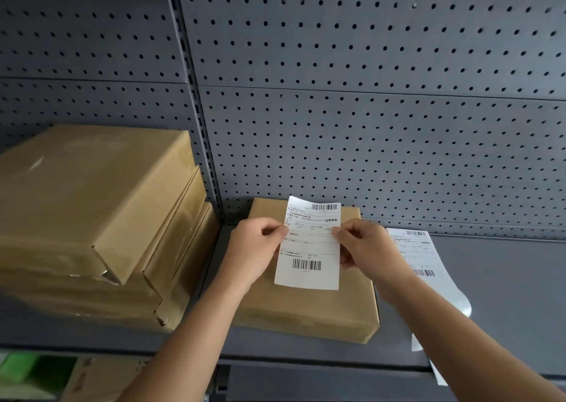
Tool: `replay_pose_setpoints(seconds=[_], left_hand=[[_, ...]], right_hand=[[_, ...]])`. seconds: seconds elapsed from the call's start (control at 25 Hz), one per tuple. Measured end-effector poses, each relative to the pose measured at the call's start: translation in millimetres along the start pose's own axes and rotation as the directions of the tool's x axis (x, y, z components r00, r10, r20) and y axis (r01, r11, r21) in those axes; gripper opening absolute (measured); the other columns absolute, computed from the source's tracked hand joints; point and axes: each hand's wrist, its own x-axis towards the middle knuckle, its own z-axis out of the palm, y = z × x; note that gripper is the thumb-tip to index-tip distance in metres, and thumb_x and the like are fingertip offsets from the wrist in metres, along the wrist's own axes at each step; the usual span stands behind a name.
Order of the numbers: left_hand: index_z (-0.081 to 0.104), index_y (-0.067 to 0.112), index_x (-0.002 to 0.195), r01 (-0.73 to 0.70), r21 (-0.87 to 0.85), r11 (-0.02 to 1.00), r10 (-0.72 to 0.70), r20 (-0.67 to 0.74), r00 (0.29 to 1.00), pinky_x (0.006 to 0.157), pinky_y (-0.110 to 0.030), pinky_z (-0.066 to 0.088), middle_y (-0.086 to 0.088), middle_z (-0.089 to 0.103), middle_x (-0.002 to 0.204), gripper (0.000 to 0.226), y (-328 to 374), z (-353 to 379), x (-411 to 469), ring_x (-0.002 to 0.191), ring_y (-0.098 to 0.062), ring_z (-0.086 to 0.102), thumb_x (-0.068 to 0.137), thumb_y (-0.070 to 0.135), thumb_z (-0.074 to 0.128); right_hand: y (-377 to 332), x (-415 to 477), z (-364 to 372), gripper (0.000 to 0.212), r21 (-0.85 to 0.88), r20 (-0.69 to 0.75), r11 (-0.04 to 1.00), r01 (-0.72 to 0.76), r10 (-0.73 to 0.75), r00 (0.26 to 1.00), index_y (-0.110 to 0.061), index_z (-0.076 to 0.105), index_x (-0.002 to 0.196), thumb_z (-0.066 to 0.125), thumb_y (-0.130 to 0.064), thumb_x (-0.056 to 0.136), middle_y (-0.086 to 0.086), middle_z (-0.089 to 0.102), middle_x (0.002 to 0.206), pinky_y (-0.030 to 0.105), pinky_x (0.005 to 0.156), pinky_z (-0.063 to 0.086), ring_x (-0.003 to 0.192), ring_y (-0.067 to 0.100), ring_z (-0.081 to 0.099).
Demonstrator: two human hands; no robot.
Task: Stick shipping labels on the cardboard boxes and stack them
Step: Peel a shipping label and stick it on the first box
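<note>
While the left hand (pixel 254 248) is pinching the left edge of a shipping label (pixel 309 257) between thumb and fingers, the right hand (pixel 364 245) is pinching its right edge likewise. Label is facing the camera print side up, barcodes at top and bottom, held over a flat cardboard box (pixel 309 312) lying on the grey shelf (pixel 496 294); contact with box: cannot tell. Stack of three boxes (pixel 92 217) is sitting to the left, apart from the single box. Strip of further labels (pixel 425 257) is lying just right of the box, near end drooping over the shelf edge.
</note>
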Motion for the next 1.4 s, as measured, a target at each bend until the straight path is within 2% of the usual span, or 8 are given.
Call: replay_pose_setpoints(seconds=[0.16,0.36,0.6,0.76,0.92,1.2,1.28,1.4], left_hand=[[0.076,0.018,0.094,0.009,0.122,0.993,-0.007,-0.015,1.0,0.065,-0.024,0.055,0.008,0.076,0.089,0.014,-6.9,3.3,10.0,0.077,-0.007,0.07,0.096,0.027,0.064],[0.073,0.015,0.086,0.046,0.206,0.977,-0.049,0.01,0.999,0.062,-0.027,0.056,0.006,0.071,0.073,0.017,-12.7,4.7,11.7,0.065,-0.011,0.067,0.095,0.028,0.067],[0.07,0.009,0.082,0.055,0.31,0.949,-0.057,-0.002,0.998,0.056,-0.023,0.05,0.0,0.072,0.074,0.02,-9.5,8.5,14.9,0.068,-0.015,0.069,0.094,0.025,0.067],[0.071,0.003,0.084,0.064,0.364,0.929,-0.067,-0.003,0.998,0.061,-0.034,0.057,-0.007,0.074,0.078,0.023,-5.6,11.7,17.3,0.072,-0.024,0.072,0.093,0.023,0.067],[0.07,-0.003,0.084,0.055,0.421,0.906,-0.054,-0.014,0.998,0.053,-0.031,0.05,-0.012,0.074,0.079,0.024,-5.5,15.8,19.5,0.059,-0.022,0.063,0.091,0.02,0.068],[0.065,0.005,0.08,0.014,0.499,0.867,0.003,-0.034,0.999,0.061,-0.041,0.058,-0.007,0.07,0.08,0.021,-9.1,19.8,20.0,0.071,-0.024,0.069,0.091,0.022,0.069],[0.061,0.009,0.083,-0.008,0.517,0.856,0.034,-0.041,0.999,0.056,-0.036,0.053,-0.001,0.065,0.081,0.02,-11.0,18.6,18.9,0.069,-0.018,0.065,0.092,0.025,0.07],[0.059,0.018,0.1,-0.179,0.597,0.782,0.247,-0.034,0.968,0.064,-0.027,0.049,0.006,0.062,0.1,0.013,-15.6,17.8,15.8,0.084,-0.013,0.062,0.095,0.028,0.065]], right_hand=[[5.3,11.7,7.3,0.021,-0.178,-0.023,0.984,-0.004,0.0,1.0,-0.007,0.068,0.084,0.059,-0.021,0.097,0.003,0.07,0.069,0.025,0.053,0.05,0.052,0.01,0.057],[12.4,19.6,12.4,0.019,-0.271,-0.028,0.963,-0.005,-0.003,1.0,-0.011,0.067,0.081,0.061,-0.022,0.095,-0.001,0.069,0.065,0.024,0.052,0.047,0.048,0.008,0.055],[14.5,22.4,15.5,0.016,-0.36,-0.052,0.933,0.008,-0.029,0.998,-0.009,0.067,0.083,0.062,-0.021,0.093,0.005,0.071,0.074,0.023,0.053,0.048,0.053,0.013,0.059],[14.9,23.3,17.6,0.016,-0.406,-0.064,0.914,0.0,-0.028,0.998,-0.007,0.066,0.084,0.062,-0.019,0.092,0.008,0.072,0.077,0.032,0.059,0.057,0.057,0.02,0.065],[16.7,24.0,19.7,0.016,-0.472,-0.053,0.881,0.032,-0.064,0.996,-0.006,0.065,0.083,0.063,-0.019,0.091,0.009,0.073,0.076,0.04,0.063,0.06,0.064,0.028,0.072],[16.9,26.5,24.5,0.014,-0.566,-0.051,0.823,0.05,-0.096,0.994,-0.006,0.058,0.085,0.063,-0.018,0.087,0.013,0.069,0.08,0.045,0.061,0.061,0.069,0.033,0.07],[17.0,26.5,21.9,0.022,-0.607,-0.066,0.794,0.037,-0.097,0.993,-0.007,0.052,0.092,0.065,-0.025,0.088,0.009,0.063,0.081,0.039,0.056,0.055,0.07,0.032,0.067],[22.3,21.2,17.9,0.021,-0.731,-0.077,0.676,0.09,-0.212,0.974,-0.011,0.049,0.102,0.059,-0.027,0.093,0.005,0.061,0.087,0.034,0.055,0.04,0.077,0.031,0.061]])
